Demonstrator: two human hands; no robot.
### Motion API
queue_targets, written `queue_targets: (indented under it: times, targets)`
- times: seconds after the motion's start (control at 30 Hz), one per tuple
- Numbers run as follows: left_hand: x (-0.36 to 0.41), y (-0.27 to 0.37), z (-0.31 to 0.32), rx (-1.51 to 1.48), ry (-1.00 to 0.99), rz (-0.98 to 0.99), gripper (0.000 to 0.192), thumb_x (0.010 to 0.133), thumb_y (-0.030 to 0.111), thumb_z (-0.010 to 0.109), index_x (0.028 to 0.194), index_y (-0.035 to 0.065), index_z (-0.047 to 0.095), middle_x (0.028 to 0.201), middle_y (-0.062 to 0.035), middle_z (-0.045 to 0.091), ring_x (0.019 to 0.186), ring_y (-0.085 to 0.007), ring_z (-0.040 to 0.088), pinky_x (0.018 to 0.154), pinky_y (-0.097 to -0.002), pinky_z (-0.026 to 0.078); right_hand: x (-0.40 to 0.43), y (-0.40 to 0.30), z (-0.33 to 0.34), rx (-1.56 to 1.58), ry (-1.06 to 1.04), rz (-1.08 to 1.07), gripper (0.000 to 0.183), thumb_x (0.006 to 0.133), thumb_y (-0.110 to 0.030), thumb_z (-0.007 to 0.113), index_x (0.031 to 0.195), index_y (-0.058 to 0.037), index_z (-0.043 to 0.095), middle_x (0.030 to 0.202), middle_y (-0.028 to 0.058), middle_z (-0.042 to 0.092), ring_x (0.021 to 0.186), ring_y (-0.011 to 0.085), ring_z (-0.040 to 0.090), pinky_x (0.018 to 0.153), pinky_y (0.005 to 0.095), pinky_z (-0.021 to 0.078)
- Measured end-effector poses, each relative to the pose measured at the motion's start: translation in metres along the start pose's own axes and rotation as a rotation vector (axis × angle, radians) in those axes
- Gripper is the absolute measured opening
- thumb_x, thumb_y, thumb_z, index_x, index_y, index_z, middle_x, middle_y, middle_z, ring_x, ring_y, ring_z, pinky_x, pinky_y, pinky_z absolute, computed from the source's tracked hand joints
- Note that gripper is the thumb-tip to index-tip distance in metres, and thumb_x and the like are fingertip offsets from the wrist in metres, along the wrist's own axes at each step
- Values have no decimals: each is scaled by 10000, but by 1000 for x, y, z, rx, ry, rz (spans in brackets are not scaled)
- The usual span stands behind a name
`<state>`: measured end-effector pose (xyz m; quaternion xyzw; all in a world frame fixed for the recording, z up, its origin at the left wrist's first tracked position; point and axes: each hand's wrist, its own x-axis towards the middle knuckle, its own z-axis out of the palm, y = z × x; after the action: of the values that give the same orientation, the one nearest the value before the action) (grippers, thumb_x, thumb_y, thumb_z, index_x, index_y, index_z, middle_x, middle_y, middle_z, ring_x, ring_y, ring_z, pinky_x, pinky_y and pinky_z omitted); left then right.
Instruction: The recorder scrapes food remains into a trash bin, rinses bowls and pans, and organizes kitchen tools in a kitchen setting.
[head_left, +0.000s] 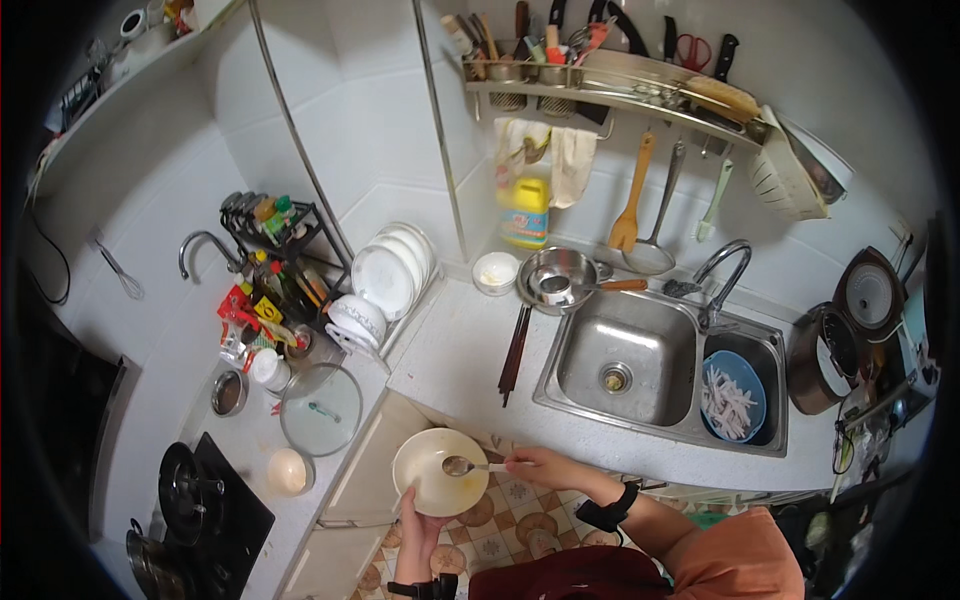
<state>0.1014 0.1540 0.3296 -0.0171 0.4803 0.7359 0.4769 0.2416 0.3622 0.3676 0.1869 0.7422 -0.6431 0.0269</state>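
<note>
My left hand (422, 521) grips the near rim of a white bowl (431, 495), thumb over the edge and fingers beneath. The bowl is held above the floor, in front of the counter corner, its inside smeared with a thin yellowish residue. In my right hand (541, 469) is the pale handle of a metal spoon (456, 466), its head over the inside of the bowl. Whether the spoon touches the bowl I cannot tell. Dark chopsticks (514, 356) lie on the counter beyond the bowl.
A double steel sink (630, 360) holds a blue basin (733, 394) of pale strips at right. Behind the chopsticks stand a steel pot (551, 262) and a small white bowl (496, 273). Leftward are a glass lid (321, 409), a cream bowl (290, 472) and a black cooktop (225, 502).
</note>
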Motion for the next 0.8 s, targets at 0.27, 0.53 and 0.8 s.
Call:
queue_targets:
  times: [0.27,0.53,0.8]
  targets:
    - [53,23,70,166,-219,-60,583,813,444,349,1241,54,288,1220,-149,383,1041,-324,462,786,-472,439,1,17,-59,-19,217,-103,250,850,-235,467,941,-21,558,648,24,527,603,96,468,568,244,396]
    - [165,30,73,139,-266,-117,518,836,434,352,1211,77,329,1204,-125,393,1081,-293,421,814,-501,394,72,42,-97,1,288,-54,231,861,-189,427,985,-13,511,632,42,544,599,111,508,569,254,412]
    - [262,57,78,167,-276,-219,559,845,505,341,1246,120,287,1233,-104,380,1087,-305,430,818,-503,390,163,61,-115,170,380,15,182,877,-189,418,966,-31,435,643,37,519,593,99,493,540,236,401]
